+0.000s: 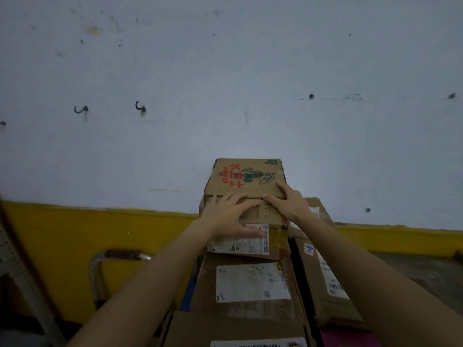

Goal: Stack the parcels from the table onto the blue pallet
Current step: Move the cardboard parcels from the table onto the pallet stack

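**boxwatcher:** what's the top parcel (pixel 246 179) look like?

**palletguy:** Brown carton with red characters and a green drawing, sitting on top of the stack (pixel 253 284) by the far wall (pixel 225 83). The left hand (pixel 230 214) and right hand (pixel 288 204) press on its near edge, fingers flat, gripping nothing. The labels (pixel 251 283) are too blurry to read, and there's only a blue sliver (pixel 186 294) left of the stack.

The top box (pixel 246 176) sits on stacked parcels (pixel 250 284), another parcel (pixel 325 279) just right, wall (pixel 225 71) behind.

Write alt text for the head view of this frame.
The left hand and right hand lie flat on the top box, printed in red and green, which crowns a stack of labelled parcels. Behind is a pale wall with a yellow lower band; a second stack sits at the right.
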Available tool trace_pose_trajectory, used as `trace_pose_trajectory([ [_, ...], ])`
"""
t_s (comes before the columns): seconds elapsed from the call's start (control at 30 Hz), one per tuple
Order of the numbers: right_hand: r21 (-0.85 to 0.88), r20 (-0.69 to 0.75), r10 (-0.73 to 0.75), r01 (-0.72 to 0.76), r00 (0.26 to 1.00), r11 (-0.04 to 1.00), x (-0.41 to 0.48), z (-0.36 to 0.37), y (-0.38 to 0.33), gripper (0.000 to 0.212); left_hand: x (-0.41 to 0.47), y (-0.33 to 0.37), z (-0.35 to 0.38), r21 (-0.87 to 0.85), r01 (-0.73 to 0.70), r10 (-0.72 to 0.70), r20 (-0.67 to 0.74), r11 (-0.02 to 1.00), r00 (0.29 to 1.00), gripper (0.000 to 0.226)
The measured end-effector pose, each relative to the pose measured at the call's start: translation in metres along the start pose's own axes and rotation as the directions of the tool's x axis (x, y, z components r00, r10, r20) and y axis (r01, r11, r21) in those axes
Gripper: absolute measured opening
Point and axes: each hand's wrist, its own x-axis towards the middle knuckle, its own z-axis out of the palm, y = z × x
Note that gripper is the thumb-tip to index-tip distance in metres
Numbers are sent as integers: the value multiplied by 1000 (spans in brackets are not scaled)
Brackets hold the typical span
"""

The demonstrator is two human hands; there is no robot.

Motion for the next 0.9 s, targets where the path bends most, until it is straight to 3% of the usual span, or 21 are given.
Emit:
trace_pose_trajectory([
  [0.27, 19, 13, -3, 3, 1000, 1000, 10, 0, 3, 71, 4, 4, 4, 48, -4, 9, -96, 999, 995, 84],
  [0.53, 364, 44, 7, -23, 999, 931, -7, -14, 8, 61, -1, 8, -3, 26, 0, 2, -56, 1000, 998, 82],
  [0.9, 322, 33, -12, 1, 999, 947, -26, -21, 11, 63, -9, 21, -19, 24, 18, -17, -52, 1000, 998, 89],
])
